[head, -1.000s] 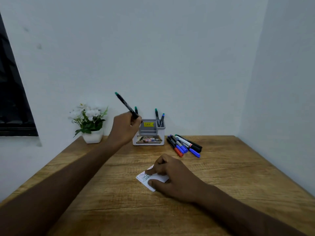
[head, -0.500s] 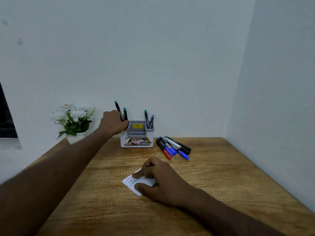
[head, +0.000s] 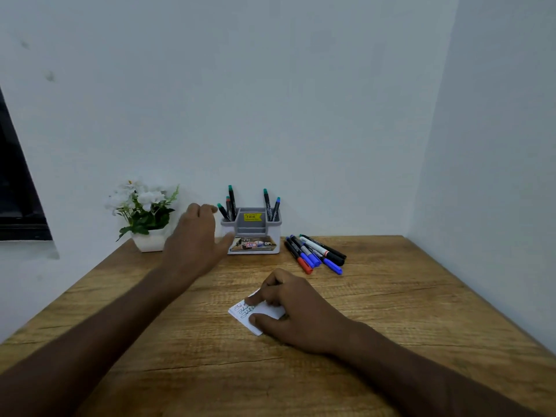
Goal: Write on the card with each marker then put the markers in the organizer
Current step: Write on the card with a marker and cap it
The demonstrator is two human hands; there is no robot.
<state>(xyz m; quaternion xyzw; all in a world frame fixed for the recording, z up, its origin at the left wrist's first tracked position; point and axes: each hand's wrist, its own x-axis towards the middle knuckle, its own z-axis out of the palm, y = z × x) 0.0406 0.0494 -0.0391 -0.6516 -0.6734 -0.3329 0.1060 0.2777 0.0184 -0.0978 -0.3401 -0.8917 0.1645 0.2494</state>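
Left hand [head: 195, 236] at frame centre-left, fingers loose, holding nothing, just beside the organizer [head: 252, 233]. Five markers stand in the organizer; loose markers [head: 314, 254] lie on the surface [head: 391, 296] to its right. Right hand [head: 296, 308] presses the card [head: 255, 314] flat below centre, fingers curled on it. Potted plant [head: 144, 215] at left.

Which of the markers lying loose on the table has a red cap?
The leftmost marker of the pile, right of the organizer. Its near end is red; the ones beside it show blue or black ends.
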